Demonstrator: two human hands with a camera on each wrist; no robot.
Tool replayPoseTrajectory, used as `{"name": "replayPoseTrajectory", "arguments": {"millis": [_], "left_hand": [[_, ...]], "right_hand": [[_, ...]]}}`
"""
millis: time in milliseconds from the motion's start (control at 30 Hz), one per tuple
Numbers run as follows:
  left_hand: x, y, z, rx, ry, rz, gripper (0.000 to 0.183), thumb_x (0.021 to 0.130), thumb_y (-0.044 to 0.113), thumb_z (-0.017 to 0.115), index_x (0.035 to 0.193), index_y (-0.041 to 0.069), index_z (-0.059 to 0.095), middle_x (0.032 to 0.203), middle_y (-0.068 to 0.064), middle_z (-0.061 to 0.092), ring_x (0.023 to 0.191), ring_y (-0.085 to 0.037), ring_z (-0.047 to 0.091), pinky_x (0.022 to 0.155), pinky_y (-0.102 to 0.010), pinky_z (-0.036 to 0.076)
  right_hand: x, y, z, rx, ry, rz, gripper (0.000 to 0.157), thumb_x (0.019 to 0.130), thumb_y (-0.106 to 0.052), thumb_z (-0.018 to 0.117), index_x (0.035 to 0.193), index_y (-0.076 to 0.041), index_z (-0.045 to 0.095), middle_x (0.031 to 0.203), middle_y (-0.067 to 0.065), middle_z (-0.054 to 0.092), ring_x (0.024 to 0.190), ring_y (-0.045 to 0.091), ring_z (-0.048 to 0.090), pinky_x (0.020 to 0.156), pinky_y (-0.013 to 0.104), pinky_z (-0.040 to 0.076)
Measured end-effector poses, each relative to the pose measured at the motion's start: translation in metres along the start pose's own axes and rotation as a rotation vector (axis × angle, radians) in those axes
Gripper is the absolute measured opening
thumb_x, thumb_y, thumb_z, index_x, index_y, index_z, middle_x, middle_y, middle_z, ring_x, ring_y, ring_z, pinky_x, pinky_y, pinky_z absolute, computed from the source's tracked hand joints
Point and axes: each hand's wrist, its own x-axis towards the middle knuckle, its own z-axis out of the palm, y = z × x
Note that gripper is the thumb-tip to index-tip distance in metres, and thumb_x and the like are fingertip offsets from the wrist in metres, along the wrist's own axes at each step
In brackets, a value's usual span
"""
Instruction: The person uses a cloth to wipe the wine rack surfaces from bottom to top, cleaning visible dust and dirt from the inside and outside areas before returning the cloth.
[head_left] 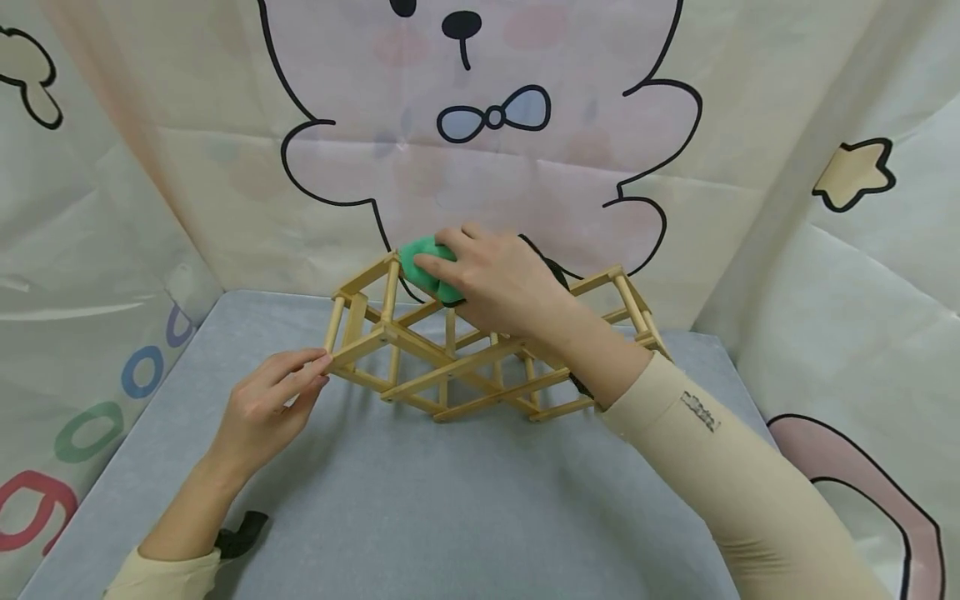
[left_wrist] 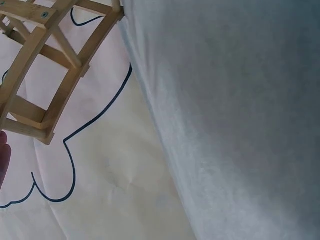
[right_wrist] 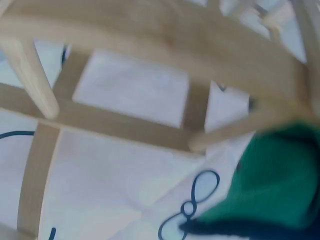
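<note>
A folding wooden lattice rack (head_left: 450, 370), made of flat slats and round dowels, stands across the back of the table. At its left end my left hand (head_left: 262, 406) pinches the low corner between thumb and fingers. In the left wrist view, only the fingertips (left_wrist: 4, 156) show at the edge, by the rack's end. My right hand (head_left: 498, 279) grips a bunched green cloth (head_left: 423, 265) against the upper slats, left of the rack's middle. The right wrist view has the dark-edged cloth (right_wrist: 280, 185) right at a dowel, blurred; the right fingers are hidden there.
The rack rests on a table with a grey-blue cover (head_left: 480, 500). Close behind it hangs a printed backdrop (head_left: 480, 175) with a cartoon animal, and printed side curtains (head_left: 847, 292) flank the table. A black piece (head_left: 243, 533) sits at my left wrist.
</note>
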Motion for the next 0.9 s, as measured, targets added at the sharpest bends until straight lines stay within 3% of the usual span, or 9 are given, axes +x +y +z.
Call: {"name": "replayPoseTrajectory", "arguments": {"millis": [200, 367, 467, 567, 700, 900], "left_hand": [[0.009, 0.003, -0.004, -0.009, 0.022, -0.021, 0.038, 0.108, 0.029, 0.061, 0.107, -0.004, 0.079, 0.100, -0.020, 0.075, 0.080, -0.034, 0.070, 0.086, -0.015, 0.052], [0.027, 0.012, -0.002, 0.025, 0.110, -0.071, 0.036, 0.105, 0.030, 0.066, 0.106, -0.004, 0.079, 0.101, -0.023, 0.075, 0.083, -0.041, 0.069, 0.091, -0.019, 0.049], [0.044, 0.019, 0.001, 0.041, 0.140, -0.094, 0.035, 0.102, 0.029, 0.068, 0.108, -0.003, 0.079, 0.104, -0.024, 0.074, 0.085, -0.044, 0.068, 0.086, -0.031, 0.052], [0.063, 0.027, 0.008, 0.046, 0.154, -0.083, 0.032, 0.097, 0.027, 0.070, 0.109, 0.000, 0.080, 0.106, -0.023, 0.075, 0.087, -0.044, 0.070, 0.078, -0.046, 0.054], [0.085, 0.039, 0.019, 0.035, 0.128, -0.037, 0.027, 0.091, 0.020, 0.076, 0.111, 0.002, 0.080, 0.110, -0.020, 0.075, 0.090, -0.042, 0.071, 0.074, -0.057, 0.055], [0.105, 0.053, 0.039, 0.066, 0.019, 0.033, 0.031, 0.087, 0.015, 0.079, 0.116, 0.003, 0.078, 0.114, -0.020, 0.073, 0.094, -0.040, 0.070, 0.075, -0.056, 0.057]], "right_hand": [[-0.023, 0.018, -0.026, 0.143, 0.085, 0.079, 0.057, 0.088, -0.015, 0.077, 0.144, -0.015, 0.065, 0.138, 0.018, 0.058, 0.119, 0.036, 0.057, 0.089, 0.046, 0.060], [-0.051, 0.034, -0.039, 0.181, 0.199, 0.108, 0.054, 0.084, -0.005, 0.075, 0.137, -0.011, 0.069, 0.129, 0.022, 0.061, 0.108, 0.038, 0.060, 0.079, 0.047, 0.058], [-0.069, 0.042, -0.046, 0.144, 0.286, 0.135, 0.051, 0.082, -0.003, 0.073, 0.132, -0.011, 0.072, 0.124, 0.023, 0.063, 0.099, 0.039, 0.062, 0.066, 0.048, 0.056], [-0.087, 0.050, -0.052, 0.115, 0.340, 0.159, 0.049, 0.081, -0.003, 0.073, 0.129, -0.010, 0.073, 0.121, 0.024, 0.064, 0.098, 0.041, 0.062, 0.063, 0.052, 0.056], [-0.110, 0.060, -0.059, 0.121, 0.344, 0.203, 0.052, 0.079, -0.002, 0.076, 0.130, -0.008, 0.073, 0.121, 0.025, 0.063, 0.100, 0.043, 0.061, 0.071, 0.055, 0.055], [-0.145, 0.072, -0.062, 0.067, 0.310, 0.305, 0.058, 0.074, -0.005, 0.079, 0.131, -0.011, 0.073, 0.123, 0.022, 0.064, 0.100, 0.040, 0.062, 0.061, 0.058, 0.053]]}}
